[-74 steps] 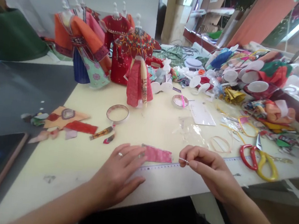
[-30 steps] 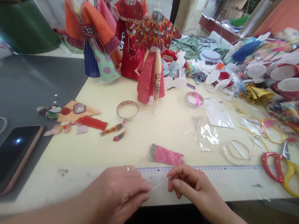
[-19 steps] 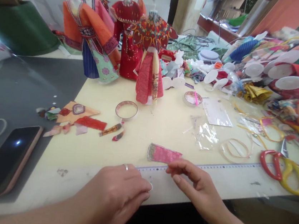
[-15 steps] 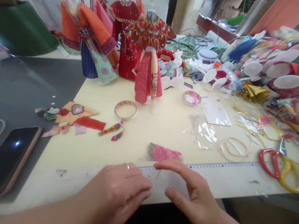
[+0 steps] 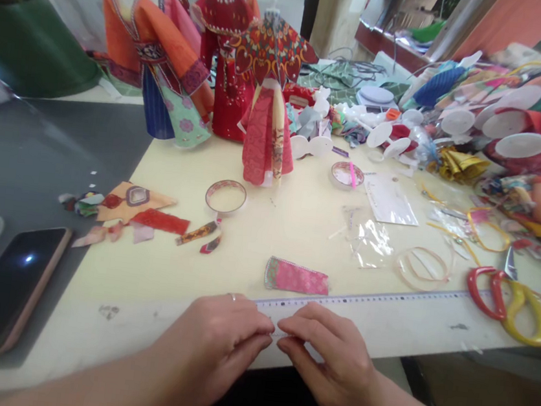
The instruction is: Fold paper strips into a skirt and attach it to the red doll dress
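Note:
My left hand (image 5: 215, 343), with a ring on one finger, is closed in a pinch over the table's front edge. Thumb and fingertips hold the end of a thin strip of bead trim (image 5: 277, 335), mostly hidden by the fingers. Facing it, my right hand (image 5: 338, 360) pinches the same trim, so only a short stretch shows between the two hands. Just beyond lies a pink patterned fabric piece (image 5: 298, 276) with a green end and a beaded border. A ruler (image 5: 367, 299) runs along the table behind my fingers.
Red-and-yellow scissors (image 5: 508, 298) lie at right, a phone (image 5: 6, 290) at left. Fabric scraps (image 5: 140, 208) and a tape roll (image 5: 225, 196) sit mid-table. Dressed doll figures (image 5: 275, 99) stand at the back. A heap of doll clothes and white stands (image 5: 521, 147) fills the far right.
My right hand has moved left and its spread fingers have closed in a pinch by the left fingertips. The left hand stays nearly in place, holding the bead trim.

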